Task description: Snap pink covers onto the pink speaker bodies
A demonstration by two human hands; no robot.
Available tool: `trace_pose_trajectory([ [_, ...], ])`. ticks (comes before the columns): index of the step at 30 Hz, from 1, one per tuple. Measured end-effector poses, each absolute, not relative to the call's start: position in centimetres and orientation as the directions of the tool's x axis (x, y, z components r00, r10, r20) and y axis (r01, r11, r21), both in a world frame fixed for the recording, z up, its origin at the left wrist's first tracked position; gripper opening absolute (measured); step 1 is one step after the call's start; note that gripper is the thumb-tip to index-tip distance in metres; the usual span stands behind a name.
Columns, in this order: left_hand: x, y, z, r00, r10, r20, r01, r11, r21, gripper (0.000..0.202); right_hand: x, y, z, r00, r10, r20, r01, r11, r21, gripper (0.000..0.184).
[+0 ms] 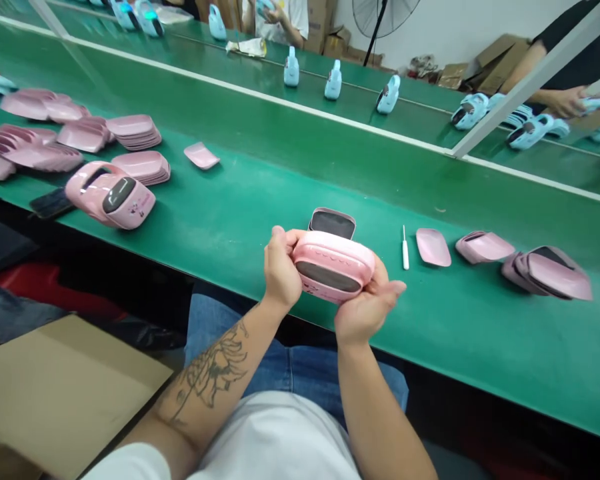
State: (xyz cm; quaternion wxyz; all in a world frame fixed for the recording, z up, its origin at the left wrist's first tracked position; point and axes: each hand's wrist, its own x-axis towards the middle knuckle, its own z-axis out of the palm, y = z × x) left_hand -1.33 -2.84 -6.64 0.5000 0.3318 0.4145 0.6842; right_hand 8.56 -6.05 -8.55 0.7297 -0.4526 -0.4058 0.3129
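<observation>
Between my two hands is a pink plastic device housing (334, 257) with a dark oval window, held over the front edge of the green table. My left hand (283, 270) grips its left end, and my right hand (367, 303) grips its right end from below, thumb pointing outward. Just behind it lies a pink-rimmed part with a dark face (333, 223), partly hidden by the housing. To the right rest a white-handled screwdriver (405, 250) and a single pink cover (433, 247).
Pink covers (137, 131) are stacked at the left, near an assembled pink device with a handle (111, 195). More pink covers (547, 272) lie at the right. Behind the white rail, blue devices (333, 80) stand, and co-workers' hands (570, 102) work there. A cardboard sheet (70, 387) is at lower left.
</observation>
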Motion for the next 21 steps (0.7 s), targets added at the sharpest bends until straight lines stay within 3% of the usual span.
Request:
trace_pose_trajectory([
  [2, -1.5, -3.9, -5.9, -0.252, 0.967, 0.038, -0.431, -0.147, 0.890, 0.077, 9.0, -7.3, -8.6, 0.452, 0.823, 0.344, -0.054, 0.411, -0.910, 0.076],
  [5, -1.9, -4.6, -5.1, -0.240, 0.971, 0.002, -0.450, -0.113, 0.886, 0.076, 10.1, -8.8, -8.7, 0.294, 0.790, 0.538, 0.164, 0.513, -0.843, 0.067],
  [9, -2.3, -4.7, -4.8, -0.224, 0.973, -0.062, -0.529, -0.068, 0.846, 0.073, 11.4, -9.5, -8.3, 0.037, 0.700, 0.713, 0.405, 0.642, -0.651, 0.085],
  [15, -2.0, -4.9, -4.9, -0.226, 0.973, -0.055, -0.522, -0.073, 0.850, 0.074, 11.3, -9.8, -7.5, 0.049, 0.639, 0.768, 0.542, 0.629, -0.558, 0.077],
  [21, -1.3, -5.3, -5.3, -0.048, 0.999, -0.014, -0.584, -0.017, 0.812, 0.069, 10.4, -10.9, -7.4, 0.121, 0.553, 0.824, 0.669, 0.568, -0.479, 0.070],
])
